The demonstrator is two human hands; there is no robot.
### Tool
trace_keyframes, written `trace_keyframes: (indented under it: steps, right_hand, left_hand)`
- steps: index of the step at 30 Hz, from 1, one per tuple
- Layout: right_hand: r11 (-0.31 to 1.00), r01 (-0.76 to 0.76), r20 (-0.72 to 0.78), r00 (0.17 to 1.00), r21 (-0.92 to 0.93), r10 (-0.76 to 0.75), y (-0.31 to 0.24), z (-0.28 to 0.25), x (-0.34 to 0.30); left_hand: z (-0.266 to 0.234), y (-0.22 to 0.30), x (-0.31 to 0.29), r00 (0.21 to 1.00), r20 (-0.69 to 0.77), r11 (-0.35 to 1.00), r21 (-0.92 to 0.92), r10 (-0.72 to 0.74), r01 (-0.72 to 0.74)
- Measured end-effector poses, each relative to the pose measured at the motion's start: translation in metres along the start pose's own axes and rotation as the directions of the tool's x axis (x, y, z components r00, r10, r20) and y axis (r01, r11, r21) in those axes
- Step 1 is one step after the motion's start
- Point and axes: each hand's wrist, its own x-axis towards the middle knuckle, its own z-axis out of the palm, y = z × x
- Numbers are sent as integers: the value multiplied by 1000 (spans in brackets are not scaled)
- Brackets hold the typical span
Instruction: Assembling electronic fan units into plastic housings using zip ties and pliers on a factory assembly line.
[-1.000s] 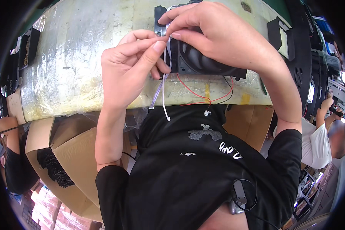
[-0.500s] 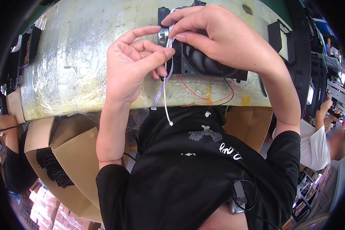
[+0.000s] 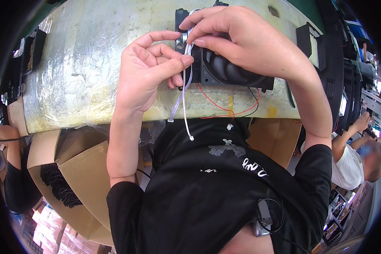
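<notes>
A black fan unit (image 3: 224, 70) in a dark plastic housing lies at the far middle of the table, partly under my right hand. My right hand (image 3: 241, 40) reaches over it and pinches a bundle of thin white and pale purple wires (image 3: 188, 48) between thumb and fingers. From the left, my left hand (image 3: 150, 67) has its thumb tip and curled middle finger closed on the same wires, its index finger stretched toward the housing. Below the hands hang a white connector (image 3: 191, 138) and another wire end (image 3: 171, 120). Red and black leads (image 3: 218, 106) run from the fan to a small white plug (image 3: 229, 126).
The table (image 3: 84, 63) has a plastic-wrapped, pale top. A black bin (image 3: 36, 51) stands at its left edge, another black tray (image 3: 310, 44) at the right. Open cardboard boxes (image 3: 84, 182) sit below the near edge. A co-worker (image 3: 347, 161) is at far right, another person's arm (image 3: 10, 148) at left.
The hanging white wire has swung slightly right and dropped a little. My left hand has shifted slightly to the right; my right hand keeps its pinch. The co-worker's hand at right has moved.
</notes>
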Motion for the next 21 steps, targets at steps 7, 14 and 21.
trace_keyframes:
  steps: [7,14,21]
  right_hand:
    - [1000,12,5,1000,-21,-12,1,0,0]
    - [1000,-16,21,1000,0,16,1,-2,1]
    - [997,79,144,986,1,-79,5,-16,12]
  left_hand:
    - [-1,0,1,1000,0,1000,-9,-4,4]
    - [-1,2,3,1000,2,1000,4,-18,18]
    - [-5,3,9,999,46,997,73,16,-20]
